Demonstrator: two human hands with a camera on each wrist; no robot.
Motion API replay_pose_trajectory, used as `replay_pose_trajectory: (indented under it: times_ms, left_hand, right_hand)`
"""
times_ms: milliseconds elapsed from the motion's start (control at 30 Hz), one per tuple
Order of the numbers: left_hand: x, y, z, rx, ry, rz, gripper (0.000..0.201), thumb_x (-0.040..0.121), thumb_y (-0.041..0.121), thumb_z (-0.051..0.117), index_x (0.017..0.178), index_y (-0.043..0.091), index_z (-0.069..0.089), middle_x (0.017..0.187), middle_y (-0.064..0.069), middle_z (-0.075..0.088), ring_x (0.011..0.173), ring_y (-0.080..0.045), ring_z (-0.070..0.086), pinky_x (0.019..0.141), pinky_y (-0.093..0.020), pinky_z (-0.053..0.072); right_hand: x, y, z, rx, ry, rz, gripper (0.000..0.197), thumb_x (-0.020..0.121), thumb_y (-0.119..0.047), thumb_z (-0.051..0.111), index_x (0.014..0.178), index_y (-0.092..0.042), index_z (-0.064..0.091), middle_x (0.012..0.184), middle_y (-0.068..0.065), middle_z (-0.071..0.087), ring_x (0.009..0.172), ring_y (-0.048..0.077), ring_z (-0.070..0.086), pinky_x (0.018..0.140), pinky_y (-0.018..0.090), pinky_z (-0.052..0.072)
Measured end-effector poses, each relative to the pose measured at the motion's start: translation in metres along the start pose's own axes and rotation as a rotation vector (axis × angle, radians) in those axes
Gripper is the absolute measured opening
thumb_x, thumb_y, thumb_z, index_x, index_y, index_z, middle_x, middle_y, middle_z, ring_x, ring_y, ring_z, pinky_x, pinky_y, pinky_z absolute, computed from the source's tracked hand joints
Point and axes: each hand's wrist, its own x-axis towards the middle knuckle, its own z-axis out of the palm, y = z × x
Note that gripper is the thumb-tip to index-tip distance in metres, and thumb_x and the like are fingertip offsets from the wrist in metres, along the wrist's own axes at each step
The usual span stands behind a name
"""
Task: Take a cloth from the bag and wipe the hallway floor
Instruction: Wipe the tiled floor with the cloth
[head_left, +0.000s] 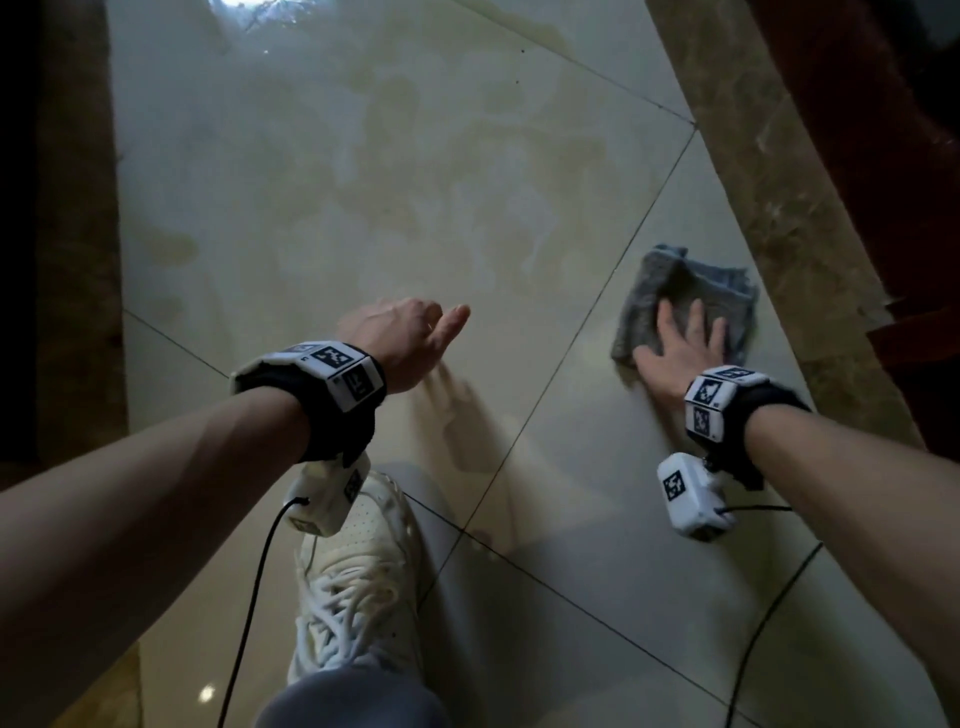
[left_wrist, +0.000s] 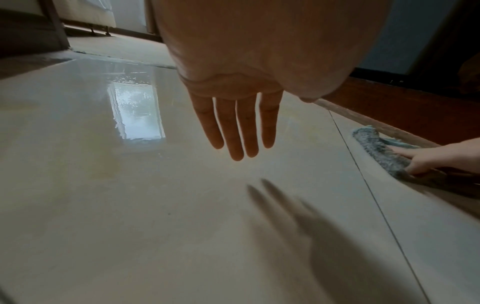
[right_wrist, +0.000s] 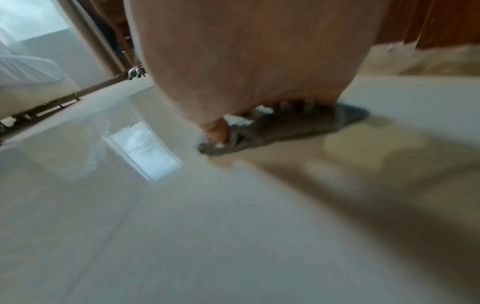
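Glossy cream tile floor (head_left: 322, 218); grey cloth (head_left: 691, 291) flat on it; white sneaker (head_left: 358, 571) planted.

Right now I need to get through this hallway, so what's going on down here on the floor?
A person is crouched, wiping the tiled floor. Their right hand presses flat on a grey cloth beside the brown border strip on the right. The left hand hovers open above the tile, fingers straight, holding nothing. One white shoe is planted between the arms. The floor ahead looks glossy and streaked. No bag is in view.
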Motion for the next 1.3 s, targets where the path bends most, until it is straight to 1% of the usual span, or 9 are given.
replay_pose_trajectory:
  times_ms: [133, 300, 367, 533, 700, 800, 1000, 1133, 1300]
  left_hand:
    - [-0.003, -0.008, -0.002, -0.002, -0.005, -0.009, 0.062, 0.098, 0.060, 0.021, 0.068, 0.013, 0.046, 0.064, -0.006, 0.052, 0.062, -0.029, 0.052, 0.058, -0.032, 0.040]
    - [-0.001, -0.008, -0.003, -0.003, 0.017, -0.009, 0.058, 0.099, 0.058, 0.022, 0.069, 0.015, 0.046, 0.068, -0.007, 0.053, 0.067, -0.031, 0.054, 0.060, -0.033, 0.042]
    - [-0.004, -0.008, -0.002, -0.014, 0.009, -0.015, 0.056, 0.099, 0.058, 0.023, 0.070, 0.017, 0.047, 0.071, -0.008, 0.055, 0.069, -0.031, 0.056, 0.061, -0.033, 0.043]
    - [-0.009, -0.010, -0.001, -0.001, 0.007, -0.037, 0.060, 0.098, 0.061, 0.021, 0.079, 0.016, 0.055, 0.073, -0.007, 0.058, 0.069, -0.029, 0.056, 0.061, -0.033, 0.045]
    - [-0.011, -0.014, -0.003, 0.028, -0.001, -0.044, 0.058, 0.098, 0.060, 0.022, 0.082, 0.015, 0.055, 0.072, -0.006, 0.056, 0.072, -0.030, 0.057, 0.065, -0.035, 0.047]
    - [-0.010, -0.017, -0.003, -0.003, 0.001, -0.068, 0.055, 0.098, 0.061, 0.023, 0.083, 0.018, 0.055, 0.075, -0.006, 0.058, 0.075, -0.031, 0.058, 0.065, -0.034, 0.046]
    - [-0.006, -0.018, -0.003, -0.015, 0.027, -0.045, 0.052, 0.099, 0.058, 0.024, 0.094, 0.019, 0.058, 0.088, -0.010, 0.065, 0.080, -0.031, 0.061, 0.066, -0.037, 0.047]
    - [-0.004, -0.017, 0.000, -0.004, 0.017, -0.076, 0.052, 0.098, 0.059, 0.025, 0.093, 0.019, 0.058, 0.087, -0.010, 0.066, 0.077, -0.031, 0.061, 0.065, -0.036, 0.047]
    - [0.005, -0.009, -0.006, -0.058, 0.030, -0.111, 0.052, 0.095, 0.063, 0.026, 0.099, 0.026, 0.061, 0.099, -0.004, 0.066, 0.087, -0.030, 0.062, 0.075, -0.038, 0.052]
  right_hand:
    - [-0.021, -0.057, 0.032, 0.034, 0.089, -0.028, 0.073, 0.095, -0.038, 0.037, 0.157, -0.033, -0.001, 0.164, 0.003, -0.016, 0.148, 0.034, -0.017, 0.118, 0.055, -0.005]
    - [-0.072, -0.113, 0.072, -0.409, -0.077, -0.742, 0.085, 0.091, -0.044, 0.047, 0.155, -0.036, -0.009, 0.160, 0.004, -0.028, 0.146, 0.033, -0.026, 0.118, 0.057, -0.008]
    - [-0.073, -0.108, 0.073, -0.506, -0.114, -0.872, 0.082, 0.091, -0.051, 0.044, 0.154, -0.041, -0.008, 0.160, -0.002, -0.028, 0.146, 0.028, -0.026, 0.119, 0.052, -0.009]
    - [0.004, -0.046, 0.015, -0.546, 0.011, -0.550, 0.076, 0.093, -0.060, 0.027, 0.155, -0.035, -0.010, 0.163, 0.004, -0.018, 0.149, 0.033, -0.017, 0.121, 0.048, -0.006]
    - [0.023, -0.035, 0.003, -0.018, 0.043, -0.023, 0.073, 0.096, -0.046, 0.037, 0.156, -0.037, -0.003, 0.164, -0.001, -0.016, 0.148, 0.037, -0.017, 0.120, 0.053, -0.003]
    - [-0.007, -0.083, 0.029, -0.014, 0.137, -0.118, 0.073, 0.094, -0.041, 0.041, 0.157, -0.033, 0.004, 0.164, 0.003, -0.011, 0.148, 0.040, -0.014, 0.117, 0.058, -0.002]
    - [-0.074, -0.134, 0.081, -0.454, -0.081, -0.827, 0.084, 0.090, -0.052, 0.043, 0.153, -0.041, -0.011, 0.158, -0.001, -0.030, 0.143, 0.034, -0.032, 0.117, 0.056, -0.012]
    - [-0.052, -0.114, 0.063, -0.483, -0.106, -0.766, 0.080, 0.091, -0.056, 0.039, 0.152, -0.045, -0.012, 0.160, -0.006, -0.026, 0.144, 0.033, -0.030, 0.119, 0.053, -0.008]
    - [-0.008, -0.047, 0.022, -0.250, 0.012, -0.352, 0.079, 0.092, -0.054, 0.041, 0.153, -0.045, -0.008, 0.162, -0.007, -0.020, 0.149, 0.033, -0.017, 0.120, 0.050, 0.001]
